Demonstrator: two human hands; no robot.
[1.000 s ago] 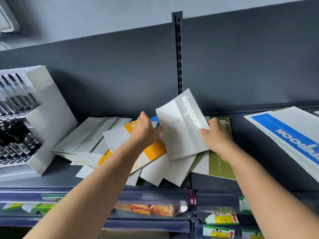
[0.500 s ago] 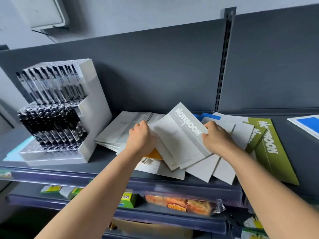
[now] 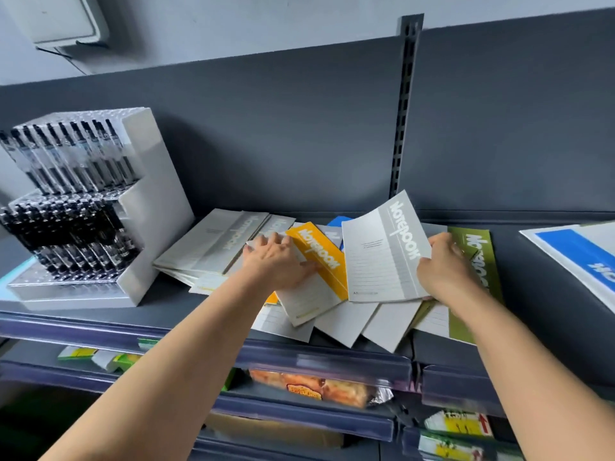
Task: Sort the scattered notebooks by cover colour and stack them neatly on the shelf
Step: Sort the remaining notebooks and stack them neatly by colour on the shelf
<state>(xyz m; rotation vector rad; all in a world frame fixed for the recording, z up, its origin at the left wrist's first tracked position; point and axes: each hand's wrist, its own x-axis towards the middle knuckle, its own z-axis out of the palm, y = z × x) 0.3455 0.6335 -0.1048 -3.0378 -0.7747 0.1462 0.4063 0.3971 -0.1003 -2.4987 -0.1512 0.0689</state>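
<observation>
the left hand (image 3: 278, 261) lies flat with its fingers spread on the scattered pile, gripping nothing. its fingertips reach the edge of the grey stack (image 3: 213, 242) and its thumb side rests on the yellow notebook (image 3: 319, 257). the right hand (image 3: 442, 271) grips the right edge of a grey notebook (image 3: 382, 254) and holds it tilted up off the pile, cover facing the camera, with the word "notebook" running up its grey band. the two hands are apart, with the yellow notebook and the raised grey one between them.

everything sits on the dark shelf (image 3: 166, 304). the grey stack lies at the left end of the pile, just beside a white pen display (image 3: 83, 201) full of black pens. the yellow notebook lies slanted over white-backed notebooks that fan out past the shelf's front edge. a green notebook (image 3: 479, 254) lies under the right hand, and a blue corner (image 3: 337, 221) shows behind the pile. further right, well apart from the pile, lies a blue notebook (image 3: 575, 254) — only partly in view. a slotted post (image 3: 404, 104) runs up the dark back panel behind the raised notebook. on the lower shelf sits an orange packet (image 3: 312, 387) — blurred.
</observation>
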